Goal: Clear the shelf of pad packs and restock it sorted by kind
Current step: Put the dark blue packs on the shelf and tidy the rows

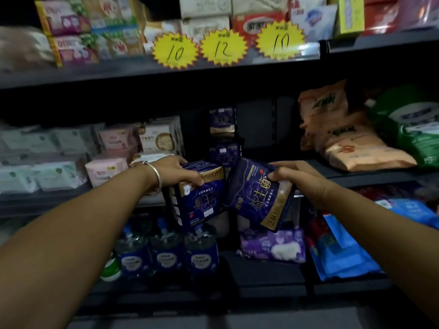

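Hands first: our left hand (177,170) grips the top of a navy pad pack (198,193), fingers curled over its gold-trimmed upper edge, a silver bangle (154,178) on the wrist. Our right hand (293,178) pinches the upper right corner of a second navy pack (257,193), which tilts with its lower end towards five o'clock. The two packs sit side by side in front of the middle shelf edge (356,175), nearly touching, just below centre of view.

At twelve o'clock from them, two more navy packs (222,121) stand one above the other at the back of the middle shelf. Pink and pale packs (108,170) lie at nine o'clock, orange bags (344,138) at two o'clock. Three yellow price stars (223,48) hang on the upper shelf at twelve o'clock. Blue bottles (166,252) stand at six o'clock below, a purple pack (273,245) beside them.
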